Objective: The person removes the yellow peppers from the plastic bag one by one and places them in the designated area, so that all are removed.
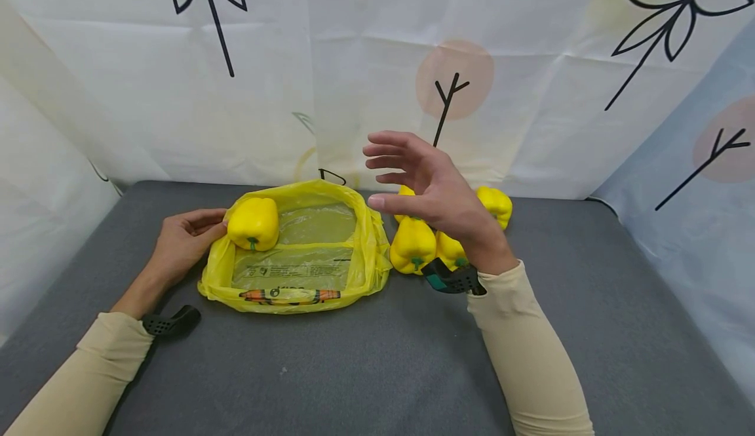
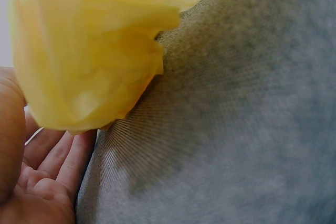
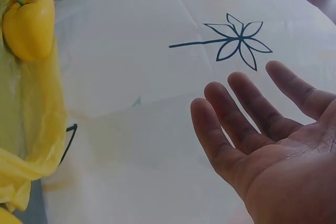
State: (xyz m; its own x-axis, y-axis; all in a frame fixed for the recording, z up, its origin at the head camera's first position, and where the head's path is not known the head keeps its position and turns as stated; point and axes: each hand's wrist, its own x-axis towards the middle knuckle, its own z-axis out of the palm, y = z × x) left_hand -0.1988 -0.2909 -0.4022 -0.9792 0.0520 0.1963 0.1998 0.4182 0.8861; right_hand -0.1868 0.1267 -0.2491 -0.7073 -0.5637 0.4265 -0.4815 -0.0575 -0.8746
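Observation:
A yellow plastic bag (image 1: 307, 298) lies on the grey table with its mouth spread wide. One yellow bell pepper (image 1: 253, 223) sits inside it against the left wall, stem toward me. At that left rim, my left hand (image 1: 187, 239) pinches the bag's edge; in the left wrist view the yellow plastic (image 2: 94, 72) hides the fingertips. My right hand (image 1: 433, 187) is raised with fingers spread and holds nothing, right of the bag. Behind and below it lie several more yellow bell peppers (image 1: 413, 246), partly covered by the hand and wrist. The right wrist view shows its empty palm (image 3: 294, 166).
A white patterned cloth (image 1: 366, 82) hangs along the table's back edge, and another side of it (image 1: 696, 154) rises at the right. The grey table surface (image 1: 330, 370) stretches in front of the bag and to the right of the loose peppers.

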